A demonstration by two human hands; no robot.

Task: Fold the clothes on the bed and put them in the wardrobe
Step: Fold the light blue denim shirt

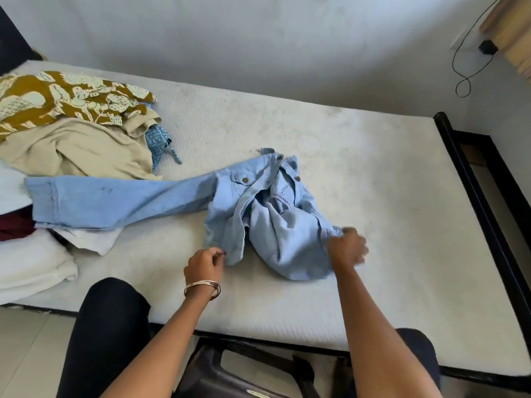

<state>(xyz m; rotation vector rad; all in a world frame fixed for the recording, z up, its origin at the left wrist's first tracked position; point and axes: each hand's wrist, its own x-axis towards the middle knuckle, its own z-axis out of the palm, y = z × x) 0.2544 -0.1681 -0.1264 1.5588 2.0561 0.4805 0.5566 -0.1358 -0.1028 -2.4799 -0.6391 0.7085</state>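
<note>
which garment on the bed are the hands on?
The light blue denim jacket, mid-bed. Both hands, left and right, pinch its lower edge; the beige and mustard-print garments lie untouched.

Bare forearms, no sleeves in view, extend from the near edge. The left hand (204, 265) carries thin, metallic, rose-gold-toned bangles (202, 288) at the wrist; the right hand (346, 248) and its wrist carry nothing. Dark, close-fitting trousers (106, 326) cover both legs, the knees showing near left and near right.
</note>
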